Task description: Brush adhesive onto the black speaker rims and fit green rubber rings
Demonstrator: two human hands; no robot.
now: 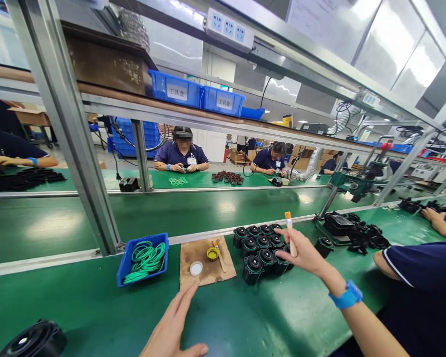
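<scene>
Wooden brush (290,229), silvery collar (289,222), orange bristles (288,215) pointing up, is gripped in the right hand (304,252) by those black round parts (262,243). Left hand (174,322) is open and empty near the stained cardboard (208,276).

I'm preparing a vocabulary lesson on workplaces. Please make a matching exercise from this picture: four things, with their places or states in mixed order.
Things:
1. brush nearest the round black parts
2. blue bin on the bench
3. white disc
4. left hand

Places or states:
A. holds green rings
B. on brown cardboard
C. open, holding nothing
D. in the right hand

Pairs: 1-D; 2-A; 3-B; 4-C
</scene>
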